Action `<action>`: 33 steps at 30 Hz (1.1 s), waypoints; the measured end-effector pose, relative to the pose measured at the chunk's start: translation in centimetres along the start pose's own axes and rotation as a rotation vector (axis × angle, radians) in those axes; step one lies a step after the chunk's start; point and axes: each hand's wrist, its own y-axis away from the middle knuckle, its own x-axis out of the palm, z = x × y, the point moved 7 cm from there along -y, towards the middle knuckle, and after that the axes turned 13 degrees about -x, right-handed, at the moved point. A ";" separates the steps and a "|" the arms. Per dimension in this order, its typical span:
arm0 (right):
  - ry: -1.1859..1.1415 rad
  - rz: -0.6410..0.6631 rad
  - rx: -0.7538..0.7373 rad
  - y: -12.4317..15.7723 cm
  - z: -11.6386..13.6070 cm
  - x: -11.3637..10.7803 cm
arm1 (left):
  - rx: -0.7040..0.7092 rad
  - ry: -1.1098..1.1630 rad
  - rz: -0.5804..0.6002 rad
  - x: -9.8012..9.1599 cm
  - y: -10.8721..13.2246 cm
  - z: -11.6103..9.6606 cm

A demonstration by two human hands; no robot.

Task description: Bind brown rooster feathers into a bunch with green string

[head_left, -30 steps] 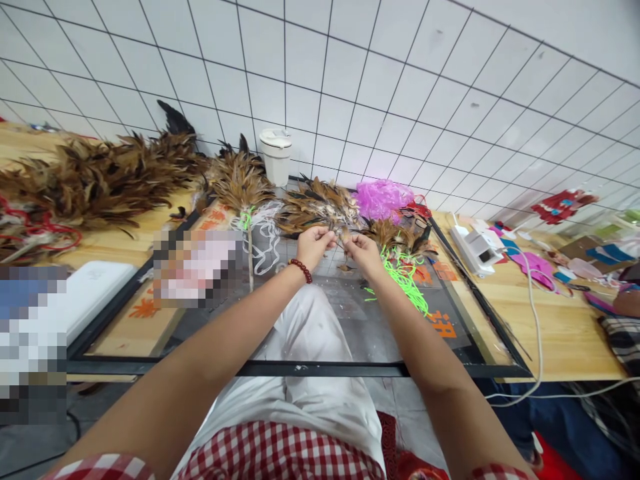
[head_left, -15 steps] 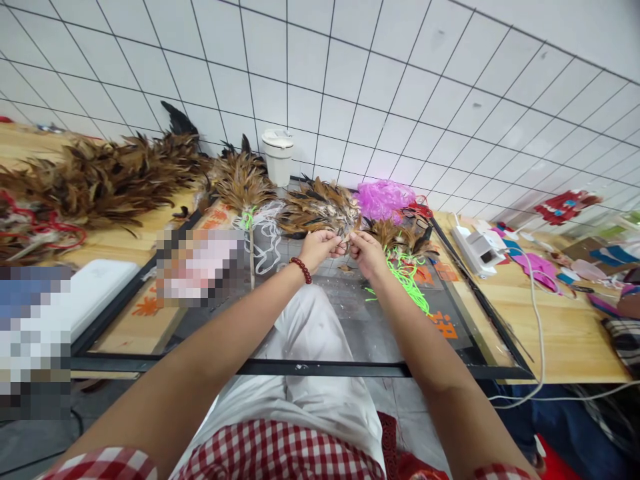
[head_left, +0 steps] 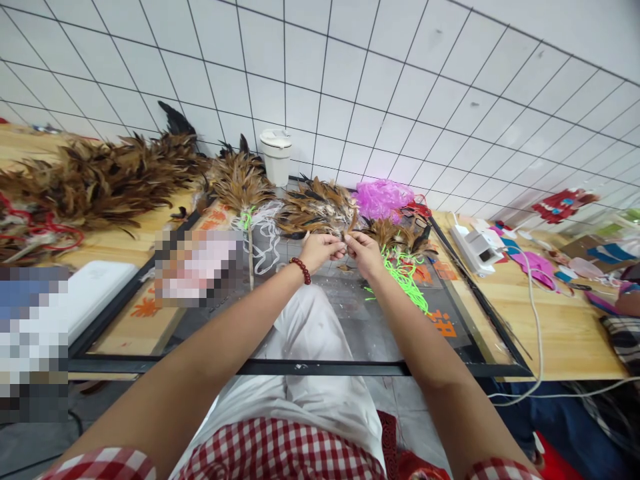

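My left hand [head_left: 319,249] and my right hand [head_left: 365,253] meet fingertip to fingertip above a glass-topped table [head_left: 350,313]. Both are pinched on a small brown feather [head_left: 349,228] held between them. A red bead bracelet [head_left: 301,269] circles my left wrist. Just behind the hands lies a pile of brown feathers [head_left: 316,207]. A bundle of neon green cord [head_left: 406,279] lies to the right of my right hand.
Finished feather dusters [head_left: 100,177] lie across the wooden bench at the left. A white lidded cup [head_left: 277,155] stands by the tiled wall. A pink plastic bundle [head_left: 380,197], a white glue gun [head_left: 475,248] with its cable, and coloured scraps sit to the right.
My hands have drawn closer together, from slightly apart to touching at the fingertips around the feather. Nothing else has moved.
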 end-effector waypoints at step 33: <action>1.469 0.355 -0.475 1.6 4.2 1.9 | 0.178 -0.049 -0.336 -2.5 -0.6 -0.7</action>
